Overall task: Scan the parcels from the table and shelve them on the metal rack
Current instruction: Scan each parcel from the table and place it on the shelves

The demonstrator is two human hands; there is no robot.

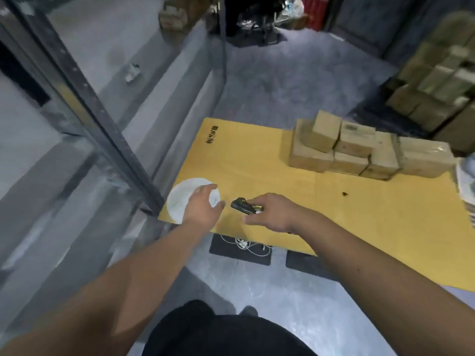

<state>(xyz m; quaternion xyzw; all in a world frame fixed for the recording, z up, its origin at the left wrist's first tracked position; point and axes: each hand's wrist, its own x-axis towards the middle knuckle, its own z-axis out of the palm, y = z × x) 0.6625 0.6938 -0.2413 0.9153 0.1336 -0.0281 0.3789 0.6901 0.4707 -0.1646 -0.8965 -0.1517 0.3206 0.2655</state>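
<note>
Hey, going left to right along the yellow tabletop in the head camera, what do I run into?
Metal rack upright → white round parcel under the left hand → black scanner held by the right hand → small dark speck → stack of cardboard boxes.

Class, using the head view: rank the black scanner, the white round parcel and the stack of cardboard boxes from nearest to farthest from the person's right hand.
1. Black scanner: held in the right hand.
2. White round parcel: left, under the left hand.
3. Stack of cardboard boxes: far right of the table.
</note>
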